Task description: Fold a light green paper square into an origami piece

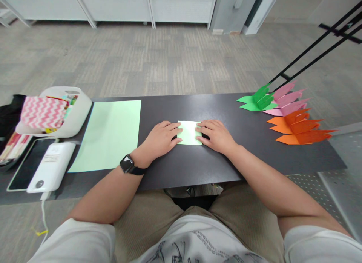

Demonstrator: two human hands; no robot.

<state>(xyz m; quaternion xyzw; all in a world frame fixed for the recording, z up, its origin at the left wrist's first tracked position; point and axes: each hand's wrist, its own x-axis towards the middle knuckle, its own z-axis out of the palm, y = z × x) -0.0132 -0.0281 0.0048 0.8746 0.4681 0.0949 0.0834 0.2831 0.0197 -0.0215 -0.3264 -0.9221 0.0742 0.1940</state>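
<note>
A small pale green square of paper [187, 134] lies flat on the dark table in front of me. My left hand [161, 137] rests at its left edge, fingers spread and fingertips touching the paper. On the opposite edge, my right hand [216, 134] lies with its fingers apart, the tips on the paper. Neither hand grips anything. To the left of my left hand is a large sheet of light green paper [110, 134], flat on the table.
Folded paper shapes in green [258, 99], pink [290, 99] and orange [296, 129] stand at the table's right end. At the left are a white basket [82, 108] with a pink-patterned packet, a phone [28, 165] and a white power bank [52, 166] with a cable.
</note>
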